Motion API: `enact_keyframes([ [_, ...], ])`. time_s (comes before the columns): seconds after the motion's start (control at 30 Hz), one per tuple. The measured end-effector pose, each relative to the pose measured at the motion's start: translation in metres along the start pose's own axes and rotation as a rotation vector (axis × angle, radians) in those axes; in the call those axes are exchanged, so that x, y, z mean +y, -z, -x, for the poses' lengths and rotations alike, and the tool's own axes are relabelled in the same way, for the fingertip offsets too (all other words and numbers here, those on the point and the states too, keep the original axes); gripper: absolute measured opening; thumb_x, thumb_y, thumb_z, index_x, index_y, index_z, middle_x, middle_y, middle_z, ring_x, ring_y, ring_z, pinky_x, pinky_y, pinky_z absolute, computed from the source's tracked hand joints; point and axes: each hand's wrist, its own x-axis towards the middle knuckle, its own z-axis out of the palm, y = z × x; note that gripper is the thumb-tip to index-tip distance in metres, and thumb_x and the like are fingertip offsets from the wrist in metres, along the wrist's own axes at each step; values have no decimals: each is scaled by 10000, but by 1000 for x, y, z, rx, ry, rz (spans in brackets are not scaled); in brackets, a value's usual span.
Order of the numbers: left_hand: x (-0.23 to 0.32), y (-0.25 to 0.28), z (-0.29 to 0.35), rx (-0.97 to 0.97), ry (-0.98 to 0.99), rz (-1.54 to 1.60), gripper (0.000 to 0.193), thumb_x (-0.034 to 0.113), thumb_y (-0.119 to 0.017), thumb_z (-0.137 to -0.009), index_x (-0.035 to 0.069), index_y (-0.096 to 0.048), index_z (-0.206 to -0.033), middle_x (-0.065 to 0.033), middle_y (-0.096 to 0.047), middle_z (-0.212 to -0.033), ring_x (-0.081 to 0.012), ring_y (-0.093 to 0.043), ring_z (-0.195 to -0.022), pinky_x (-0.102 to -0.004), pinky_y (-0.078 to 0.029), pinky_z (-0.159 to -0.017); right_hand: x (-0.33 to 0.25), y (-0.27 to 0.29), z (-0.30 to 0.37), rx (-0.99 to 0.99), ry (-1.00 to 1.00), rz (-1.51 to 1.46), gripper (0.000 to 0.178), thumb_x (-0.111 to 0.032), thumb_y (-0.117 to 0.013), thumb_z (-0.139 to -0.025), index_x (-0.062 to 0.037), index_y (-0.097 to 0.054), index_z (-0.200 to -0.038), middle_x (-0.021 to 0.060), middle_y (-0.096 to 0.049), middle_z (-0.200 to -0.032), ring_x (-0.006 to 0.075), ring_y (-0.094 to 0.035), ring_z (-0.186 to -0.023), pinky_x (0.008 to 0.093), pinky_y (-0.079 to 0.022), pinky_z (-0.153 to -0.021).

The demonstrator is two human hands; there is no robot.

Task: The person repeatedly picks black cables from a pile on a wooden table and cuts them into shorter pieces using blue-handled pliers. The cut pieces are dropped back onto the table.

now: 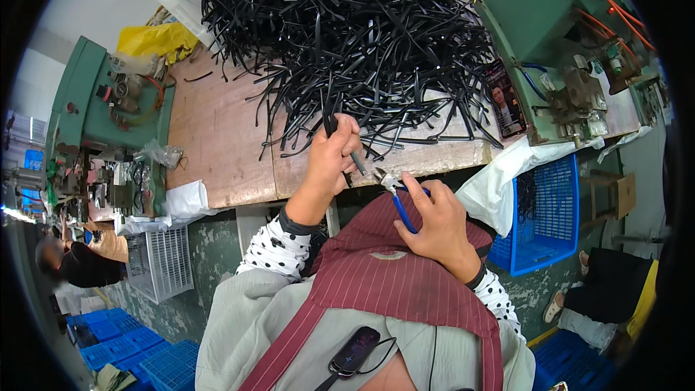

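Note:
My left hand point(331, 156) is closed around a black flat strip point(331, 124) whose cut-looking grey end pokes out below the fingers. In my right hand point(440, 223) are cutting pliers point(400, 206) with blue handles, their metal jaws parted and pointing toward the strip's end. A small gap separates the jaws from the strip. Beyond both hands a large tangled heap of black strips point(355, 51) covers the back of the wooden table point(217, 137), with loose ends hanging toward me.
Green machines stand at the left point(108, 108) and right point(536, 7). A blue crate point(539, 246) sits below the table at right, a white crate point(159, 264) at left. White cloth point(496, 185) drapes over the front edge. Other people are at both sides.

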Motion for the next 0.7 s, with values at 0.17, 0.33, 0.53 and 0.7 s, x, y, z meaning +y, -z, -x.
enact_keyframes([
  [0.17, 16, -5, 2, -90, 38, 20, 295, 362, -488, -1017, 85, -521, -918, 67, -367, -594, -19, -280, -418, -198, -244, -378, -5, 5, -8, 32, 107, 56, 750, -187, -793, -610, -149, -561, -1323, 109, -537, -961, 274, -545, -795, 370, -482, -627],
  [0.33, 18, -5, 0, -128, 52, -30, 313, 378, -483, -1016, 82, -520, -924, 69, -375, -595, -15, -286, -410, -188, -243, -373, -5, 9, -8, -13, 103, 49, 776, -176, -798, -599, -114, -551, -1331, 129, -541, -962, 295, -548, -832, 378, -472, -673],
  [0.53, 20, -10, 2, -124, 81, -94, 316, 389, -506, -1004, 89, -528, -906, 78, -347, -580, -19, -276, -427, -192, -231, -374, -6, 9, -9, 2, 115, 76, 756, -166, -789, -605, -155, -558, -1324, 103, -531, -950, 266, -536, -782, 367, -474, -612],
  [0.7, 20, -4, 3, -234, 109, -32, 280, 352, -515, -1006, 95, -527, -896, 82, -331, -570, -23, -263, -439, -200, -199, -381, -7, 10, -6, -53, 111, 74, 753, -151, -782, -605, -148, -558, -1324, 98, -520, -916, 265, -544, -764, 368, -474, -601],
])
